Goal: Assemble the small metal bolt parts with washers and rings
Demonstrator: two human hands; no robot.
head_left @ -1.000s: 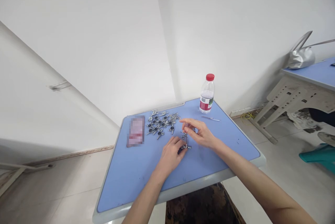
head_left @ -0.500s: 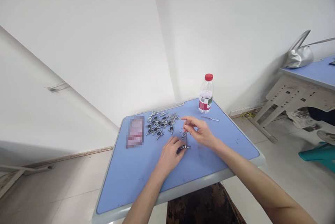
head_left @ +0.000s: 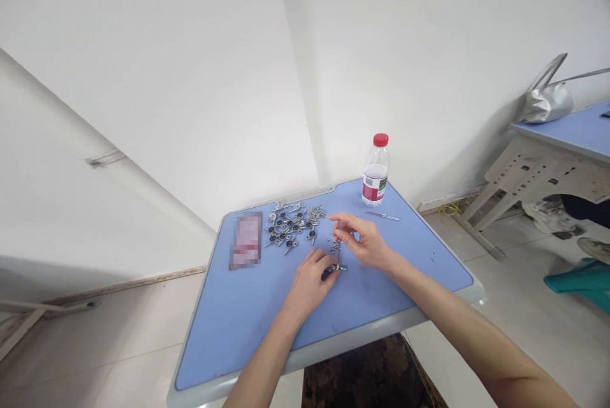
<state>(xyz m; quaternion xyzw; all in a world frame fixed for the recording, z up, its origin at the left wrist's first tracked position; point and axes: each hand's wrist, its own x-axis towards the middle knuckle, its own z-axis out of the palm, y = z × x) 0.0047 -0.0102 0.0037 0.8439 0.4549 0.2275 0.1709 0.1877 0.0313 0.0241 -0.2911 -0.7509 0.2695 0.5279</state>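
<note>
My left hand (head_left: 312, 278) rests on the blue table (head_left: 238, 325), its fingers closed on a small metal part (head_left: 341, 267) with a dark piece. Just above that part, my right hand (head_left: 359, 236) pinches the reddish clear handle of a screwdriver (head_left: 339, 230), whose thin shaft points down onto the part. Between the hands lie several tiny screws (head_left: 335, 246), partly hidden by my right fingers. Behind my left hand is a pile of metal parts with black discs (head_left: 290, 225).
A bottle with a red cap (head_left: 375, 176) stands at the table's back right, with a thin tool (head_left: 384, 215) lying before it. A blurred pinkish rectangle (head_left: 246, 241) lies left of the pile. A second table (head_left: 567, 135) bears a silver bag (head_left: 548, 103).
</note>
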